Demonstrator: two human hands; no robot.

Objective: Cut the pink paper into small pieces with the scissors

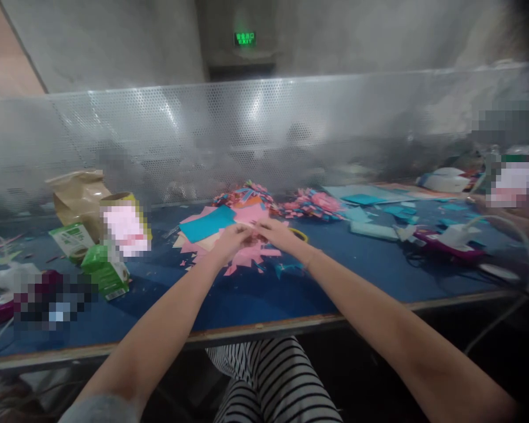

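My left hand and my right hand meet over a heap of pink paper pieces in the middle of the table. The fingers of both hands are closed in a pinch on a small piece of pink paper, slightly blurred. To the left of my hands, a blue square sheet lies on the heap. Just behind is a pile of pink, blue and orange cut paper, with a mostly pink pile beside it. A yellow ring is partly hidden behind my right wrist.
A brown paper bag and green-and-white packages stand at left. Blue scraps and a purple-and-white device with a cable lie at right, near another person's arm. A perforated screen rises behind the blue table.
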